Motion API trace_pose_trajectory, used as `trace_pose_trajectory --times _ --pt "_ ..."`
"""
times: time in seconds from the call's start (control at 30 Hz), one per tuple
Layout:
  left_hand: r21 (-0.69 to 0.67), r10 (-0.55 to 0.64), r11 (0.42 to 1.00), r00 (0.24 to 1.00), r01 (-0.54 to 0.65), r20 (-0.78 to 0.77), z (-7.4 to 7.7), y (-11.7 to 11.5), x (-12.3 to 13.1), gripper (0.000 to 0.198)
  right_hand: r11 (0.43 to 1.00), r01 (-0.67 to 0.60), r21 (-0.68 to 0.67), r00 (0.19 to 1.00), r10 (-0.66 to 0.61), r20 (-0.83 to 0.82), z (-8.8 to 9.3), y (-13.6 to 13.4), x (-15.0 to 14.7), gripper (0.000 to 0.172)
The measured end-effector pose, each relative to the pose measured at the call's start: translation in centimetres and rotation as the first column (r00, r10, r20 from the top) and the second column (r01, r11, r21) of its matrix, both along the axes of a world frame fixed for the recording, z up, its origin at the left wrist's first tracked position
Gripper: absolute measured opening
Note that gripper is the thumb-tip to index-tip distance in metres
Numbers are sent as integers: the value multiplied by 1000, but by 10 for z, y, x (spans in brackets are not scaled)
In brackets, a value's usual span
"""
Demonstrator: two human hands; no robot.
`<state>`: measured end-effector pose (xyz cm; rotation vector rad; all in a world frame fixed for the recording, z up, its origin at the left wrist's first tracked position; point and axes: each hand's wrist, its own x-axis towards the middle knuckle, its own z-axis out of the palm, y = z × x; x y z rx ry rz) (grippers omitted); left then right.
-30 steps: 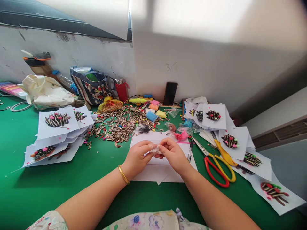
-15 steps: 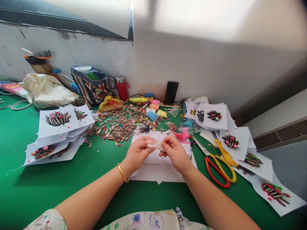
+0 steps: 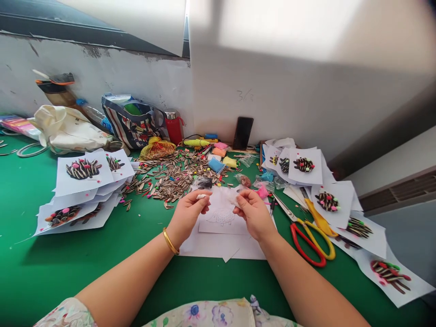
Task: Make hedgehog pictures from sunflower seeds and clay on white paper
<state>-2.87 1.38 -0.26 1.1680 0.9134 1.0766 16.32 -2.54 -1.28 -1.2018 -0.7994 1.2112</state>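
My left hand (image 3: 188, 212) pinches a small white lump of modelling clay (image 3: 201, 196) between thumb and fingers. My right hand (image 3: 254, 214) grips a piece of clear plastic wrapper (image 3: 235, 195) at its fingertips. The two hands are apart, above a white sheet with a pencil hedgehog drawing (image 3: 221, 217). That sheet lies on looser white paper (image 3: 218, 245). A gold bangle (image 3: 169, 241) circles my left wrist.
A heap of sunflower seeds (image 3: 173, 178) with coloured beads lies beyond my hands. Finished seed hedgehog pictures (image 3: 81, 175) are stacked left and right. Red-and-yellow scissors (image 3: 311, 243), clay packets (image 3: 216, 164), a phone (image 3: 243, 133) and bags stand around the green table (image 3: 102, 281).
My hands have drawn apart, separating the white clay from the clear wrapper. The pencil drawing, covered before, now shows between them.
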Motion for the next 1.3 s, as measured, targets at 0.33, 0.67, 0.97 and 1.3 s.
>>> trace_pose_trajectory --times 0.33,0.67,0.97,1.3 --pt "-404 -21 895 923 188 385 11 2 -1 33 970 113 214 972 -152 180 -6 19 21 34" --pt "-411 -60 865 873 288 484 6 0 -3 15 938 -146 313 642 -151 752 -14 29 12 45" --pt "-381 -64 881 869 281 491 6 0 -5 17 953 -123 275 678 -122 725 1 20 9 30" --pt "-397 -18 885 871 242 491 8 1 -5 10 974 -68 216 667 -117 736 2 36 13 24"
